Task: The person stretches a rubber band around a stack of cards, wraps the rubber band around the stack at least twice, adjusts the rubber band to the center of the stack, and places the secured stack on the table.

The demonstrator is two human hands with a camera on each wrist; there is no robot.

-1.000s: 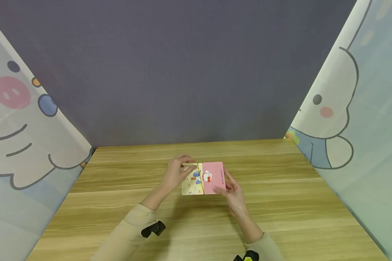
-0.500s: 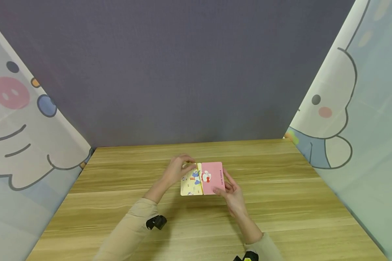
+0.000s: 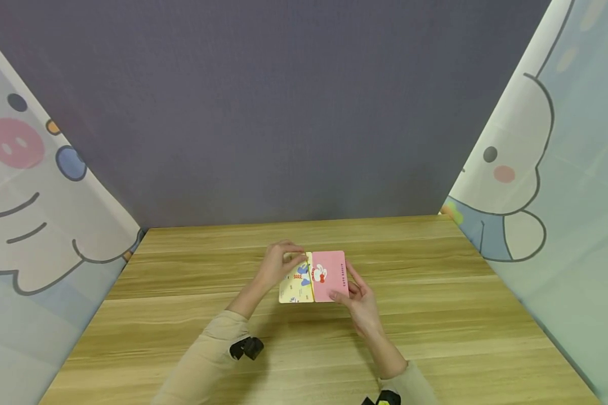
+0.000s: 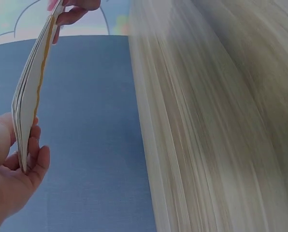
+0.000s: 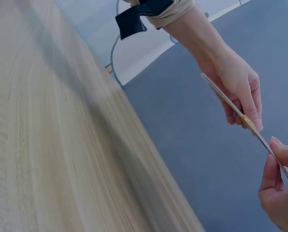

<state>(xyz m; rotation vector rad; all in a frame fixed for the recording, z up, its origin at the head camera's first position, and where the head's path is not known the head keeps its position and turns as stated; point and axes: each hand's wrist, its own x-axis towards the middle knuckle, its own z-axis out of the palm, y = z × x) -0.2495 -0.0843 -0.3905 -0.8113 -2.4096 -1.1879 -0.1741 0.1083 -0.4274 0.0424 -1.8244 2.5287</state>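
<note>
A thin stack of small notebooks (image 3: 330, 275) is held up over the table, printed pink with a rabbit on the right and yellow with blue figures on the left. Around its middle runs a yellow band (image 5: 249, 123), probably a rubber band. My left hand (image 3: 277, 265) has its thumb and fingers at the stack's far edge, right by the band's upper end. At the lower right corner, my right hand (image 3: 363, 306) grips the notebooks, thumb on the pink cover and fingers behind. Seen edge-on in the left wrist view, the notebooks (image 4: 30, 92) show several layers.
A wood-grain table (image 3: 436, 315) spans the space below both hands. Behind it stands a dark grey panel (image 3: 294, 112). Curtains with cartoon animals hang at the left (image 3: 40, 242) and right (image 3: 567, 236). Each sleeve carries a black wrist camera (image 3: 246, 348).
Both hands keep their places on the notebooks. The left forearm and its wrist camera have shifted slightly to the right, and the stack has moved a touch left.
</note>
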